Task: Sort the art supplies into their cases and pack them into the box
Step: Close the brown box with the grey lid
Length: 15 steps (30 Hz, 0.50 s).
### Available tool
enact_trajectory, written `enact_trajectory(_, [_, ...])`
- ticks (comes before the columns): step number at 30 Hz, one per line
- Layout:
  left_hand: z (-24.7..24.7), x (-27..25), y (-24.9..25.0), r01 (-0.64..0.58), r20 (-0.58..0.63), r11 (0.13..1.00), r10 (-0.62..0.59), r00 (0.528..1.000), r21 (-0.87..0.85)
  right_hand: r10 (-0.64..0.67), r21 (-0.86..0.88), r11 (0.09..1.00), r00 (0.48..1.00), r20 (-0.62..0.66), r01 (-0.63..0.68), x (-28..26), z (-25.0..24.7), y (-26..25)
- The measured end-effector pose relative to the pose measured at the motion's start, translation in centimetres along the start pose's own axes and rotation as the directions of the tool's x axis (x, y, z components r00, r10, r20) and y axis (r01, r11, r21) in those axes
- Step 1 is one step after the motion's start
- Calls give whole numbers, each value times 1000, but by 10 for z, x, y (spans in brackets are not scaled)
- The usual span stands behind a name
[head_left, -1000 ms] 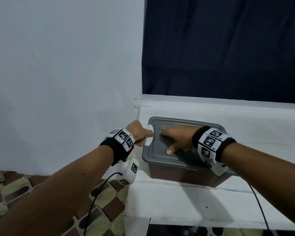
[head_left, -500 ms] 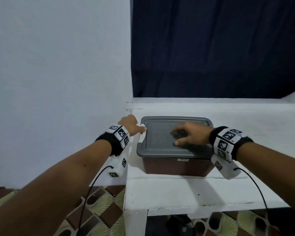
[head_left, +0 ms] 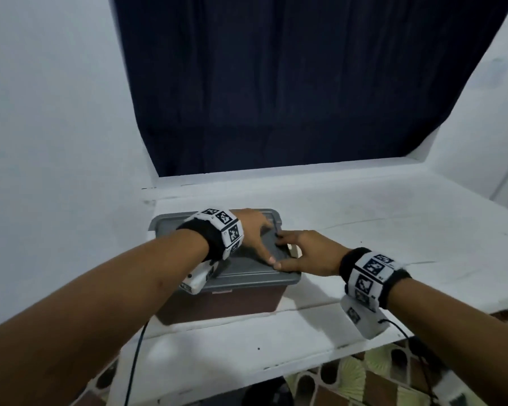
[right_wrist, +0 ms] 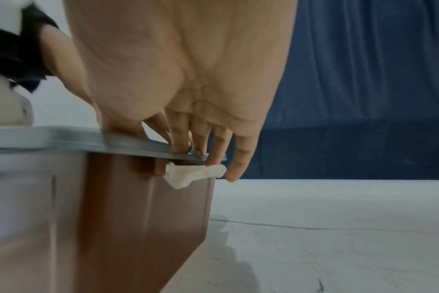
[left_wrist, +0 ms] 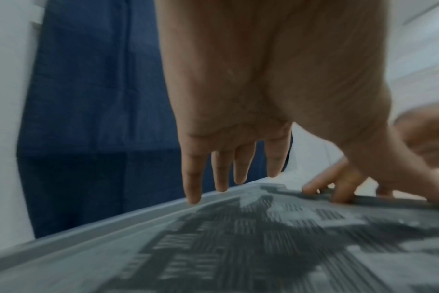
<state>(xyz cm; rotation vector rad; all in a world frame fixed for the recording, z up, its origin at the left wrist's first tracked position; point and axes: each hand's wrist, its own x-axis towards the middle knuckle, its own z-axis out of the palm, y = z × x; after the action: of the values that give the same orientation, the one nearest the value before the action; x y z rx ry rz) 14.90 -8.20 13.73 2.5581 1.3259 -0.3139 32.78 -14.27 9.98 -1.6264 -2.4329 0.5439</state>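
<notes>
Head view gives us the brown box (head_left: 217,303) on the white ledge (head_left: 364,230) under a dark blue curtain (head_left: 276,83), its grey lid (head_left: 247,273) on top. We see our left hand (head_left: 252,230) spread flat on the lid with fingers straight, and our right hand (head_left: 311,253) at the lid's right edge, thumb on top. From the right wrist view, its fingers (right_wrist: 201,136) reach over the rim above a white latch (right_wrist: 196,174); we cannot tell whether they grip it.

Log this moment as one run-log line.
box: on white shelf | lid: on | left hand: flat on lid | right hand: fingers at white latch, right edge
</notes>
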Motion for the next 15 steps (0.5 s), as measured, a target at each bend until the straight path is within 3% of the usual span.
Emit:
enact_trajectory(3, [6, 13, 6, -1, 41, 999, 3, 999, -35, 29, 261, 965, 994, -106, 0, 5, 2, 33])
enact_trajectory(5, [6, 15, 4, 32, 52, 996, -28, 998, -77, 161, 508, 860, 968, -192, -43, 9, 8, 55])
enact_trajectory(7, [6, 17, 3, 51, 46, 998, -49, 998, -49, 281, 658, 736, 956, -86, -158, 13, 15, 69])
enact_trajectory(10, [5, 16, 5, 72, 61, 997, -71, 996, -20, 250, 808, 532, 958, 139, -255, 13, 22, 71])
enact_trajectory(12, [2, 16, 5, 89, 73, 996, -89, 993, -2, 228, 842, 493, 967, 117, -218, 14, 17, 66])
enact_trajectory(15, [-8, 17, 4, 125, 83, 991, -128, 988, 40, 237, 839, 514, 969, 65, -182, 19, 8, 61])
